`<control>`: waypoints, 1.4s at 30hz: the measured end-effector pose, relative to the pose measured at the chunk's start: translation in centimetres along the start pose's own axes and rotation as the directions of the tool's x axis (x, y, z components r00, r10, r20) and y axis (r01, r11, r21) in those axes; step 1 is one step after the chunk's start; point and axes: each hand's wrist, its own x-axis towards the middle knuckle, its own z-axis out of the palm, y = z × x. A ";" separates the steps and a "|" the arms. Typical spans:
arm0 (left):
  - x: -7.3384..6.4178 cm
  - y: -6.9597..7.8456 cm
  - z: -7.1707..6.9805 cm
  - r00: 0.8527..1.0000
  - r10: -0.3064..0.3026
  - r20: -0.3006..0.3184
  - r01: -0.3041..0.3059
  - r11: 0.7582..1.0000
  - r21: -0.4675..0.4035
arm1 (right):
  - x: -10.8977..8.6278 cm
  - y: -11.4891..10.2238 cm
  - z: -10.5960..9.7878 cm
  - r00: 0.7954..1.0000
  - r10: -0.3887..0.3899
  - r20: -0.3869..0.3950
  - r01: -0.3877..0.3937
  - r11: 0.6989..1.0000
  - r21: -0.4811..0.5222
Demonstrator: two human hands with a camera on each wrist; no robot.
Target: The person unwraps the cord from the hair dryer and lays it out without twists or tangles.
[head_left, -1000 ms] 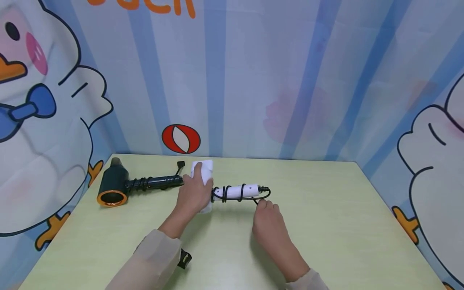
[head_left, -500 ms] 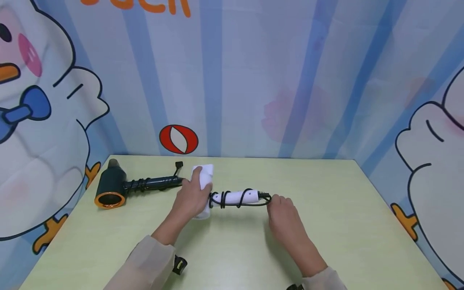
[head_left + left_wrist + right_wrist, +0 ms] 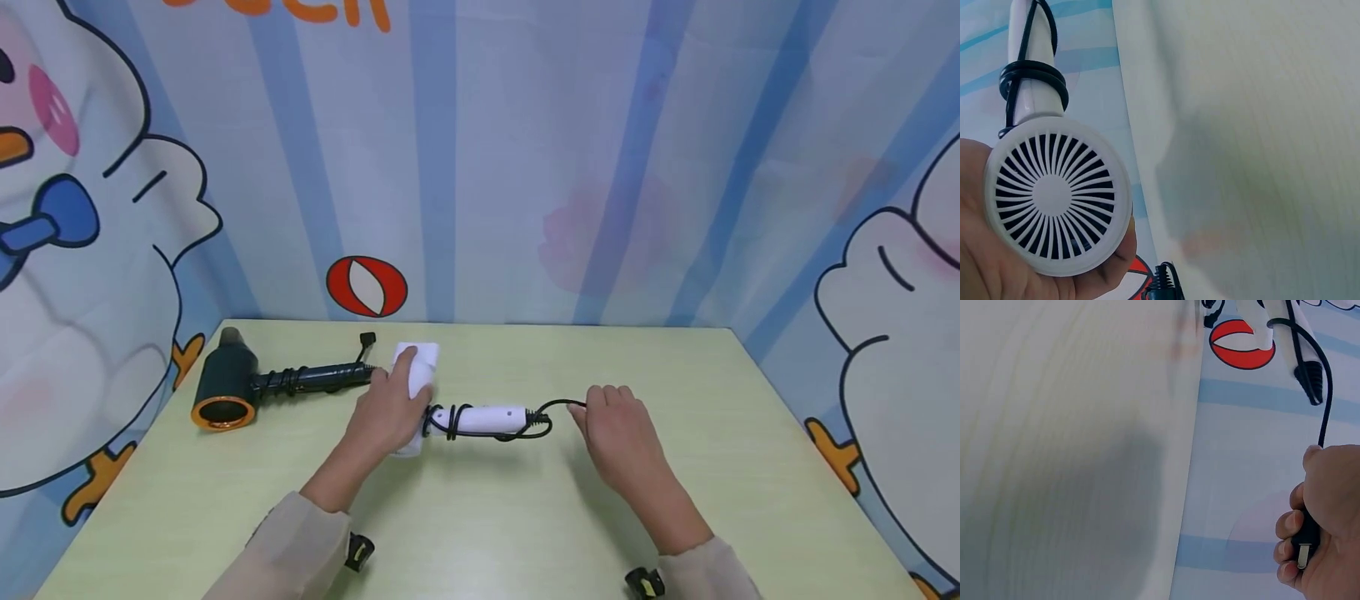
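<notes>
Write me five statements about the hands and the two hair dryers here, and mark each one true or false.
1. The left hand grips the white hair dryer by its head. True.
2. The right hand holds the plug of the white hair dryer's black cord. True.
3. The black cord is fully unwound from the white handle. False: loops of it wrap round the white handle.
4. The dark hair dryer lies to the right of the white one. False: the dark hair dryer is on its left.
5. The dark hair dryer has an orange rim. True.
</notes>
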 end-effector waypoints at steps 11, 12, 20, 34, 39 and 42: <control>-0.1 -0.2 0.8 0.999 0.033 -0.036 -0.030 0.998 0.062 | 1.4 -0.7 -0.4 1.000 -0.029 -0.010 0.028 0.997 -0.066; -0.1 -0.2 0.8 0.999 0.028 -0.034 -0.026 0.998 0.061 | 1.6 -0.7 -0.5 0.999 -0.033 -0.012 0.032 0.997 -0.074; 0.0 0.1 0.7 0.999 0.030 -0.031 -0.028 0.997 0.078 | 2.6 -1.1 -1.1 0.998 -0.061 -0.013 0.059 0.990 -0.129; 0.0 1.0 0.5 0.998 0.007 -0.067 0.003 0.989 0.149 | 2.9 -1.7 -1.9 0.992 -0.109 -0.058 0.099 0.984 -0.145; 0.0 1.0 0.5 0.996 0.003 -0.085 0.009 0.989 0.150 | 2.7 -2.0 -2.6 0.992 -0.115 -0.046 0.108 0.985 -0.135; 0.0 1.0 0.5 0.996 0.005 -0.092 0.008 0.991 0.136 | 2.5 -2.2 -2.9 0.992 -0.118 -0.031 0.113 0.985 -0.134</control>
